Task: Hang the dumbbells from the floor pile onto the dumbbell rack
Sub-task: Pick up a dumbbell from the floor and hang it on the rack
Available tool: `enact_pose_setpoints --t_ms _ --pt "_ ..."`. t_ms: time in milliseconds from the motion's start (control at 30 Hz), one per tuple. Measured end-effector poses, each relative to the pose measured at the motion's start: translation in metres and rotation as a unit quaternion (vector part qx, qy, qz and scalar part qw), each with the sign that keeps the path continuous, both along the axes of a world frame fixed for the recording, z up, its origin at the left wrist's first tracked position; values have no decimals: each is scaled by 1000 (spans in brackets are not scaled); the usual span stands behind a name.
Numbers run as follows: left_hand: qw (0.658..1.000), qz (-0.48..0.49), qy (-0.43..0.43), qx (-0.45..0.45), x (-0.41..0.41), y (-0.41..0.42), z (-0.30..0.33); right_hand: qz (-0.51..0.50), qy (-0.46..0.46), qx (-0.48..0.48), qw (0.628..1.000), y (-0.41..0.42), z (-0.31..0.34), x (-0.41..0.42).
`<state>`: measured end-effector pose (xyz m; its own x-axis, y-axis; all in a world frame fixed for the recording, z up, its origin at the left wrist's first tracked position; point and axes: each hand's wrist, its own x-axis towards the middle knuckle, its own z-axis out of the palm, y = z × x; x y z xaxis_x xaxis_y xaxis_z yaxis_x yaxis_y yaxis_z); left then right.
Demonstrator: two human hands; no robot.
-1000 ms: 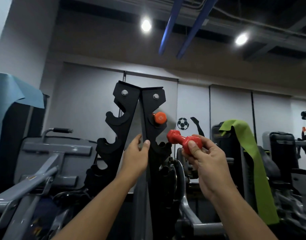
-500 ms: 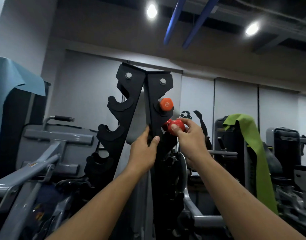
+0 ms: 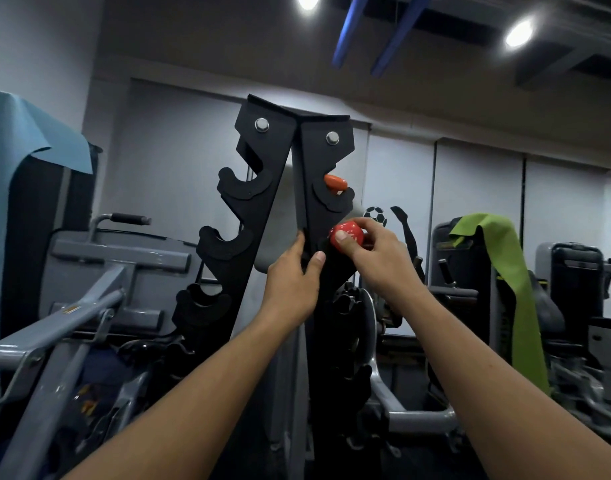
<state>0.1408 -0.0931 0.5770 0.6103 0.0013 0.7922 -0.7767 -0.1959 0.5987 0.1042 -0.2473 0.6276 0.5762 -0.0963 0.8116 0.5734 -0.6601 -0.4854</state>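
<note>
A red dumbbell (image 3: 345, 239) sits end-on at the black rack's (image 3: 317, 188) second right hook; an orange dumbbell (image 3: 335, 182) hangs in the hook above.

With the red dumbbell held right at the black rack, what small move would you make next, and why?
Probably ease the red dumbbell down into the hook below the orange dumbbell, then let go. The right hand grips its end beside the black metal rack, the left hand steadies the rack's edge, and I cannot tell that the dumbbell is seated.
</note>
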Motion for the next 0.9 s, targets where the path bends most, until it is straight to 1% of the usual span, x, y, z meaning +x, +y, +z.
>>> enact_pose_setpoints --t_ms 233,467,733,800,867,900 --pt "1000 -16 9 -11 1 0 -1 51 4 33 998 1 -6 -2" --pt "999 -23 12 -29 -10 2 1 44 6 36 998 4 -11 0" --pt "1000 1 9 1 -17 4 3 39 23 51 998 7 -6 -5" --pt "1000 7 10 8 -18 3 3 19 -6 67 998 7 7 -5" --pt "1000 8 17 11 -20 2 5 0 -37 78 996 9 38 -7" --pt "1000 9 20 11 -19 3 6 7 -39 84 996 12 58 -9"
